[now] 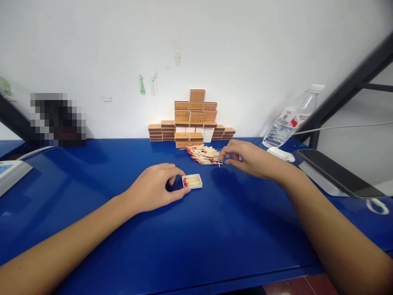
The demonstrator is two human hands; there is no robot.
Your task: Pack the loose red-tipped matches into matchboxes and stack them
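Note:
My left hand (159,184) grips the near and far sides of a small white matchbox tray (201,184) on the blue table. Matches (193,181) with red heads lie in it, heads towards the left. At the right edge of a loose pile of matches (204,155) is my right hand (245,157), its fingers curled with a gap between thumb and forefinger. No match shows in that gap. Just behind the pile stand stacked brown matchboxes (189,137).
Against the wall, more matchboxes (196,106) rise in a stepped stack. A water bottle (285,119) leans at the right, near a white object (281,154) and a phone (340,172) on a stand. A white power strip (12,174) lies at the left edge.

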